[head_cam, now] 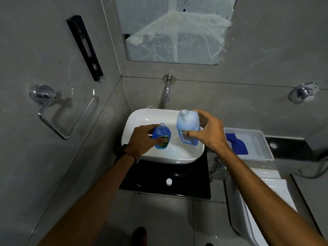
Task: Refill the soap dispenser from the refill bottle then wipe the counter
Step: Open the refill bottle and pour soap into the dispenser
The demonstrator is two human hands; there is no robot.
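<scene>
My left hand [142,139] grips a small clear soap dispenser bottle [163,136] holding blue liquid, its neck uncapped, over the white basin [136,121]. My right hand [208,132] holds the larger pale-blue refill bottle [187,126] upright beside it, also over the basin, with its mouth uncapped. The two bottles are apart, not touching. A white cap [169,181] lies on the black counter [191,180] in front of the basin. A blue cloth [237,143] lies in a white tray [262,148] to the right.
A wall tap [167,93] juts out above the basin. A towel ring [58,110] hangs on the left wall. A white toilet [257,201] stands at the lower right. A valve knob [304,92] sits on the right wall.
</scene>
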